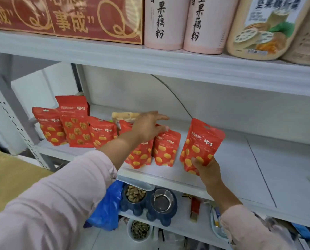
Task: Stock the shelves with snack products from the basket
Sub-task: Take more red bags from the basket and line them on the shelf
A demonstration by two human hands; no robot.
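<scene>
Several red snack pouches stand in a row on the middle white shelf [231, 159]. My left hand [148, 126] reaches over the row and touches the top of one standing pouch [166, 150] with relaxed fingers. To its right, my right hand [207, 170] grips the bottom of another red pouch [201, 143] and holds it upright just above the shelf's front part. More pouches [74, 127] stand at the left, with a beige packet [125, 117] behind them. No basket shows in the view.
The top shelf carries red gift boxes [69, 17], pink canisters [184, 24] and a beige bag [264, 29]. Below sit blue pet bowls [148, 201] and a blue plastic bag [107, 208]. A cardboard surface [9, 177] lies left. A thin cable [174, 94] runs down the back wall.
</scene>
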